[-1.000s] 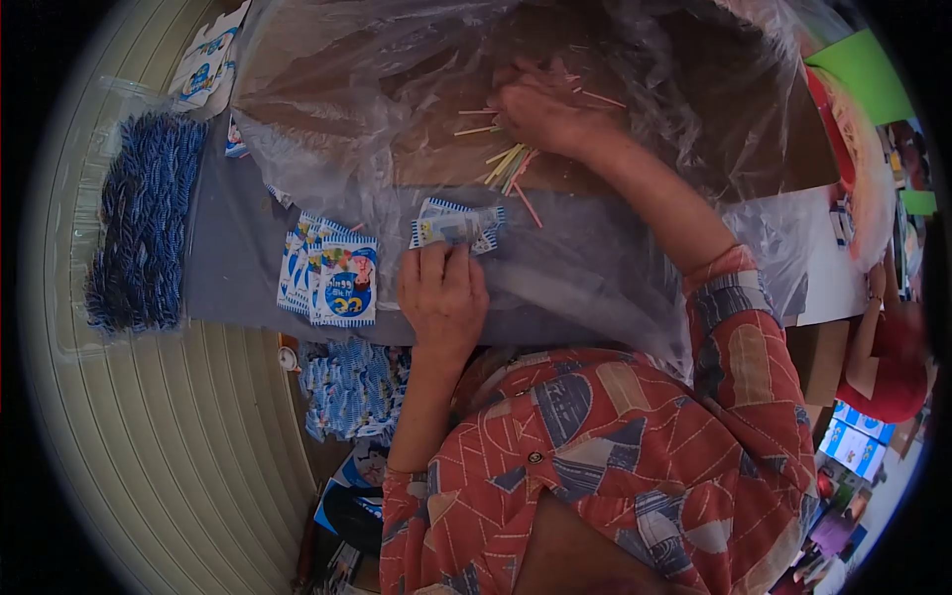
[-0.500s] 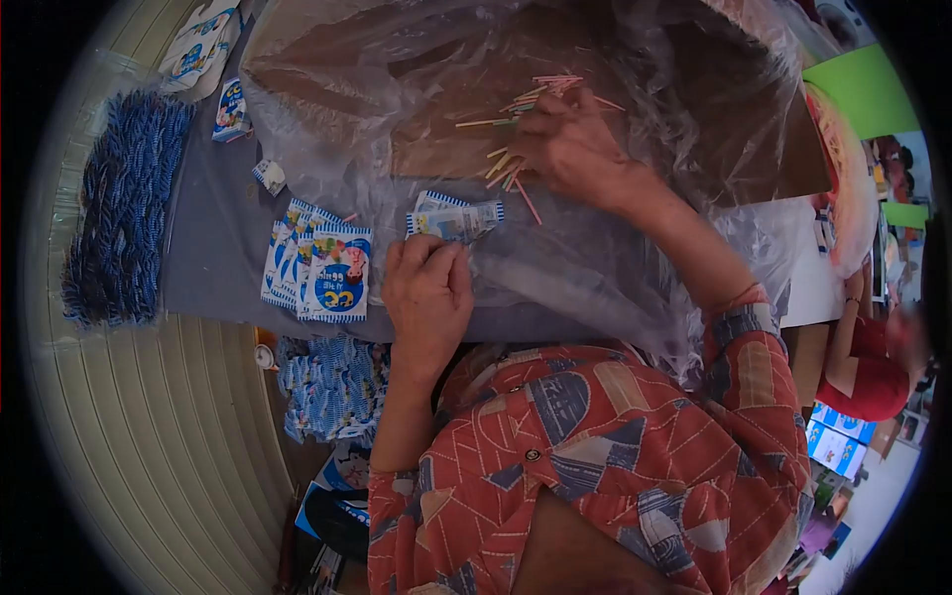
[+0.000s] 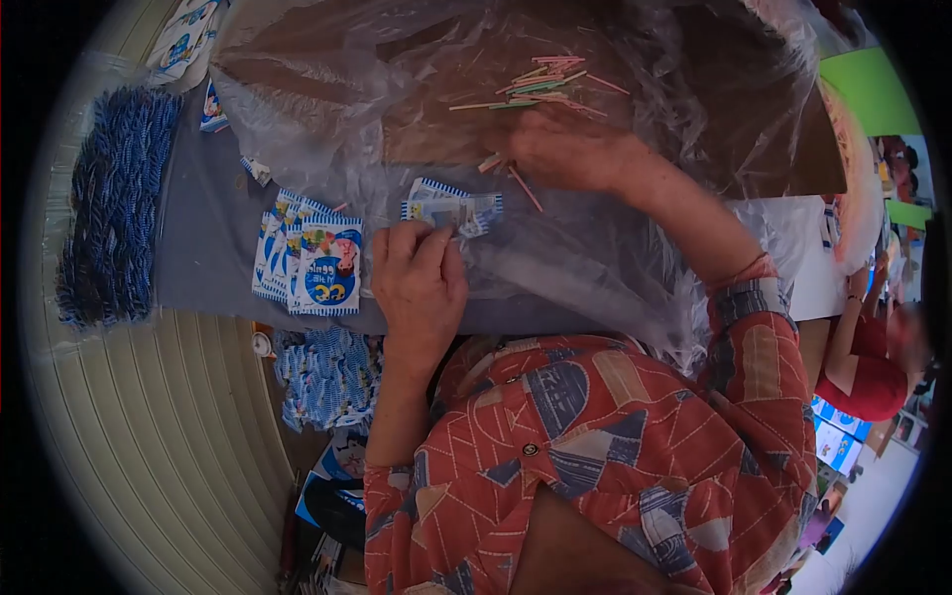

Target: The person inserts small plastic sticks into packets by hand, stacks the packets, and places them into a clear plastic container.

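Note:
My left hand (image 3: 419, 278) rests with bent fingertips at the lower edge of small clear-and-blue packets (image 3: 451, 208). Whether it pinches one is hidden. My right hand (image 3: 555, 149) is curled at the near side of a loose heap of thin coloured sticks (image 3: 545, 84) on clear plastic. A few stick ends poke out left of its fingertips, and one pink stick (image 3: 527, 189) lies just below. Left of my left hand is an overlapping stack of blue-and-white printed packets (image 3: 329, 266).
Dark blue striped strips (image 3: 119, 203) fill a clear bag at the far left. Light blue packets (image 3: 325, 377) sit below the table edge. Clear plastic (image 3: 297, 109) covers brown cardboard at the back. Another person (image 3: 868, 367) in red is at the right.
My right hand has come back from over the heap to its near side, uncovering more sticks. The yellow sticks by it are now mostly covered. My left hand stays by the packets.

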{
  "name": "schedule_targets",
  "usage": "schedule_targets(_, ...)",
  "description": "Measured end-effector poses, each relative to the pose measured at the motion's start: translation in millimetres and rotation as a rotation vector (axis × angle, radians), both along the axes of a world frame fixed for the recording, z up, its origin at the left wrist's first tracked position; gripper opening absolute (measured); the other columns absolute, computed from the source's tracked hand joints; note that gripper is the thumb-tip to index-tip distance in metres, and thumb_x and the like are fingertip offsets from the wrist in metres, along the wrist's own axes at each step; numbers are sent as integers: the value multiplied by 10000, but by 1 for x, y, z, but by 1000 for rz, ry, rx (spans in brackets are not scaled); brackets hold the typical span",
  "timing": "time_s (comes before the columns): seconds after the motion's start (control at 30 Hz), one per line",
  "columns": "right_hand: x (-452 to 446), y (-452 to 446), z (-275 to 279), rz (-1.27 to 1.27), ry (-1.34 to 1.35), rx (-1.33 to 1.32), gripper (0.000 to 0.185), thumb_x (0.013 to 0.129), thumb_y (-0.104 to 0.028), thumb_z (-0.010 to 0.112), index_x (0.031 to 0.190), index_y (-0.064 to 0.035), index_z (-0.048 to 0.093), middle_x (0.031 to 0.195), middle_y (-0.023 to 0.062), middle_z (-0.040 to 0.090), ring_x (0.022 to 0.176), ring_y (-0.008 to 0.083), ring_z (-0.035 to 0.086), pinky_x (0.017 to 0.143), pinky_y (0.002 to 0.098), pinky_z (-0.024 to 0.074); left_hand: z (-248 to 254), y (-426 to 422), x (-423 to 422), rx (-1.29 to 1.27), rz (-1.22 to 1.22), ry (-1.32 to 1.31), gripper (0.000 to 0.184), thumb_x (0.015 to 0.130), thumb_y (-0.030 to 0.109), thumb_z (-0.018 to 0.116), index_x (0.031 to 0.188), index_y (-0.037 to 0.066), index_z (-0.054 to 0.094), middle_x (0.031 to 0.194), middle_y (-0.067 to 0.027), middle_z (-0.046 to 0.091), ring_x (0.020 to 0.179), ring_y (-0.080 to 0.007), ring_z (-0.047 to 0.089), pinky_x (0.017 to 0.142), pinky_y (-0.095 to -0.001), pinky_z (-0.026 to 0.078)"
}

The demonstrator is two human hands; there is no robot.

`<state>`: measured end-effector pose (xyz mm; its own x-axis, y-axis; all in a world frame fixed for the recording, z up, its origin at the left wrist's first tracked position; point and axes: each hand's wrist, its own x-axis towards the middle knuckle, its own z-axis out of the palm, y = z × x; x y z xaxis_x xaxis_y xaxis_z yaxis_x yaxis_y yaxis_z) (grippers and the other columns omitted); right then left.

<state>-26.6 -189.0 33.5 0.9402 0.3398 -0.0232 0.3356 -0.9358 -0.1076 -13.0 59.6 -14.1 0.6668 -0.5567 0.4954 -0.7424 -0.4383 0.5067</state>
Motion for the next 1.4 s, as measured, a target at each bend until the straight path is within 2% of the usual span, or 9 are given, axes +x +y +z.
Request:
schedule_targets(0.17,-4,-20,-2,-66,-195,239,208,854,-91,659,1059,-55,654,1011,125,665,949,251,665,814,347,524,-2,5,3,-4,11,25,204,716,10,727,918,22,706,909,-91,608,820,-301,591,696,-421,490)
schedule_targets(0.23,-7,-40,-3,-317,50,801,192,880,-102,694,1057,-35,661,959,55,679,904,169,659,797,304,519,-1,6,5,-21,6,61,205,732,11,735,935,18,707,903,-105,624,817,-302,608,694,-410,496)
schedule_targets(0.37,-14,-54,-3,-221,-175,1111,143,866,-103,703,978,-16,684,878,48,673,812,134,642,706,302,525,9,-4,14,-147,18,230,217,743,20,757,952,1,705,884,-121,638,790,-299,628,681,-381,506)
schedule_targets(0.43,-26,-44,19,-378,-61,1532,79,875,-75,691,935,-24,685,835,35,674,698,107,636,599,240,507,21,-21,20,-254,-84,261,200,778,-4,781,958,-26,696,861,-99,654,729,-147,645,649,-246,500)
schedule_targets(0.57,-31,-24,43,-300,-127,1577,26,888,-40,659,902,-29,677,799,29,668,637,61,611,534,199,477,32,-59,23,-385,-177,400,226,760,28,793,962,-22,704,837,-119,646,700,-203,650,630,-301,511)
schedule_targets(0.93,-20,-23,61,-229,-85,1031,201,818,11,679,1018,-6,670,765,-6,658,706,63,602,623,219,489,20,-98,20,-530,-228,513,177,791,-23,771,956,-30,707,842,-67,646,747,-122,647,660,-244,515)
schedule_targets(1.27,-9,-46,14,-332,21,1526,256,838,-45,675,1091,-8,675,971,66,686,780,114,657,648,266,517,14,-77,47,-743,-195,742,185,811,-21,764,984,-42,704,879,-47,689,788,-100,647,722,-230,525)
schedule_targets(1.33,-15,-34,-1,-202,-129,796,278,823,-37,708,1096,-17,659,916,81,669,879,190,656,758,302,523,12,-67,55,-809,-135,833,179,822,-12,763,990,-39,708,897,-53,705,803,-94,647,734,-226,524)
schedule_targets(1.4,-19,-19,-15,-239,17,627,283,824,-108,711,1095,-39,668,949,124,661,952,273,650,847,371,511,12,-62,58,-830,-138,839,180,825,-7,763,993,-37,709,895,-52,707,799,-92,645,736,-225,523)
